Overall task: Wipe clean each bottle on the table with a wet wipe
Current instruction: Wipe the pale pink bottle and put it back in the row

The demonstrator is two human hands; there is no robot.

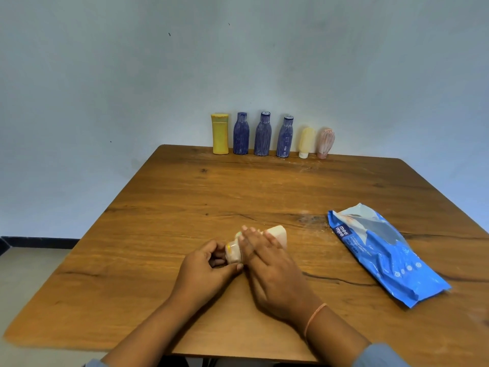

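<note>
A small cream bottle [277,234] lies on its side on the wooden table [185,207], cap end toward the left. My left hand [203,271] pinches the cap end with curled fingers and thumb. My right hand [267,263] lies flat over the bottle's body with straight fingers; whether a wipe is under it is hidden. A blue wet wipe pack [383,252] lies to the right. At the table's far edge stand a yellow bottle [220,133], three blue bottles [240,133] [263,133] [285,136], a cream tube [305,143] and a pink tube [325,143].
The row of bottles stands against a pale blue wall. A dark skirting and grey floor show at the left beyond the table edge. White smears mark the wood near the wipe pack.
</note>
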